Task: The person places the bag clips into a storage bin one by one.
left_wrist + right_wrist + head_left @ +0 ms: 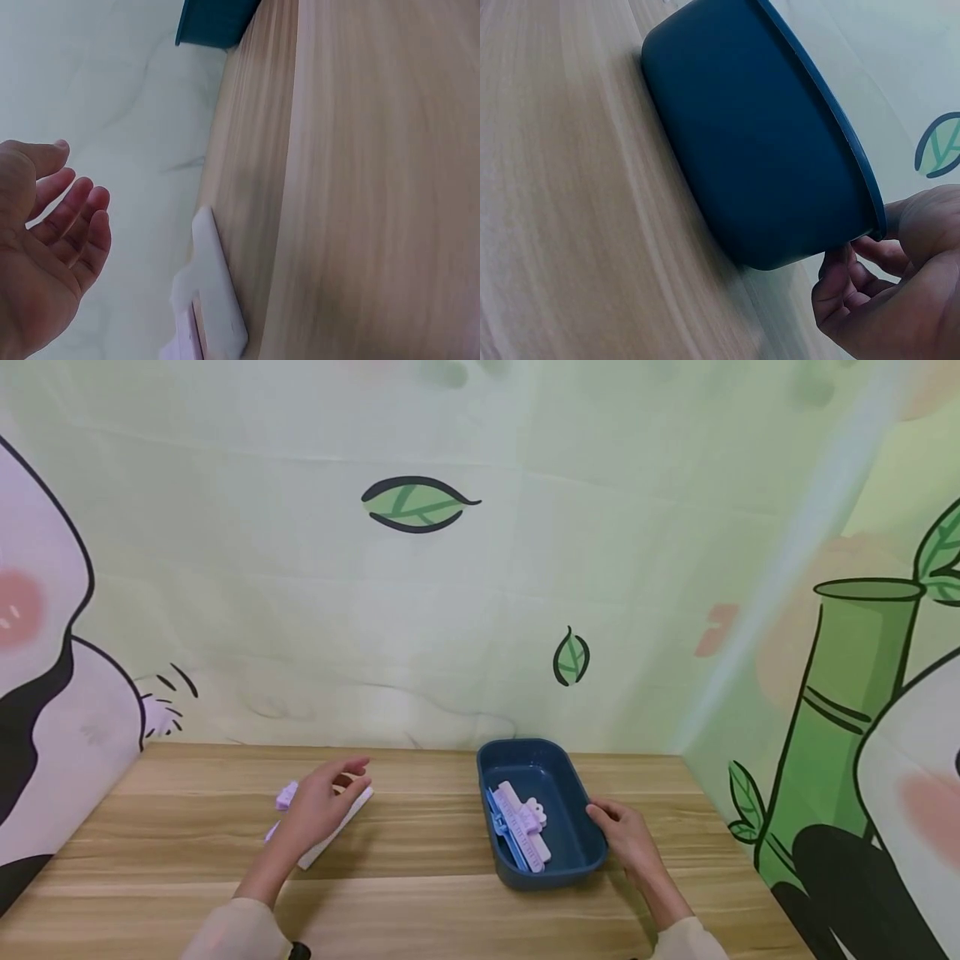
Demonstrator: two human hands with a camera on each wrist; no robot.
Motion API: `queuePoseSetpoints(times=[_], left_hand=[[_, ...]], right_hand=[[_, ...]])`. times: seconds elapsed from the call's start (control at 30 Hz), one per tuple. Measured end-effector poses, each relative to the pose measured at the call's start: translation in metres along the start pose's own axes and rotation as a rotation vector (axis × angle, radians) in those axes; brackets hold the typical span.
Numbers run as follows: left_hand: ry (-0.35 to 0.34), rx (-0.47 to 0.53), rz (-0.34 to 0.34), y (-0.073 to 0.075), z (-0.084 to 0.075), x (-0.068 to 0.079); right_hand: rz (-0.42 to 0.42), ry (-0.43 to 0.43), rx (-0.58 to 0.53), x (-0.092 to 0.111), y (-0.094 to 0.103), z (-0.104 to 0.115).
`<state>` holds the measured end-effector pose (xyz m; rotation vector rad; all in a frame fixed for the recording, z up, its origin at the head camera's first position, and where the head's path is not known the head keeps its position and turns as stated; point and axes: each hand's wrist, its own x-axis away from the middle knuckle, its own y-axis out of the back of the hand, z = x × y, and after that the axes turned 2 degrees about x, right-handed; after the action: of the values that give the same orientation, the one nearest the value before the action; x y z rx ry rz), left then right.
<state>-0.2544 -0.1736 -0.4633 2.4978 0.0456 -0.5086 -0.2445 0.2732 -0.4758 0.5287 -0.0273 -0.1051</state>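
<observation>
On my feed the white clip (214,292) sits on the tabletop (420,827), long axis slanting from near-left to far-right, just below my left hand (322,803), so that's clearly the nearer one. It's got nothing in it, thumb and fingertips apart. Some lilac bits (286,795) poke out beside it. My right hand (632,838) pinches the rim of the blue bin (551,881), where a lilac clip (517,822) lies alongside a blue clip (500,821).

Left fingers (98,238) curve loosely in midair; right fingers (834,277) and thumb (894,217) pinch; 2 forearms (264,870) reach forward.
</observation>
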Motion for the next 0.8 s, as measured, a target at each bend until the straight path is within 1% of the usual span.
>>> queuePoseSetpoints(times=[0.13, 0.43, 0.63, 0.8], left_hand=[[0.006, -0.025, -0.014, 0.008, 0.009, 0.004], [0.084, 0.009, -0.008, 0.022, 0.024, 0.01], [0.071, -0.013, -0.011, 0.026, 0.035, 0.013], [0.104, -0.024, 0.001, 0.025, 0.043, 0.015]], right_hand=[[-0.003, 0.006, -0.002, 0.0, 0.0, 0.0], [-0.01, 0.005, -0.008, 0.0, 0.001, 0.0], [-0.012, 0.013, -0.004, 0.0, 0.0, 0.001], [-0.012, 0.016, -0.006, 0.001, 0.0, 0.001]])
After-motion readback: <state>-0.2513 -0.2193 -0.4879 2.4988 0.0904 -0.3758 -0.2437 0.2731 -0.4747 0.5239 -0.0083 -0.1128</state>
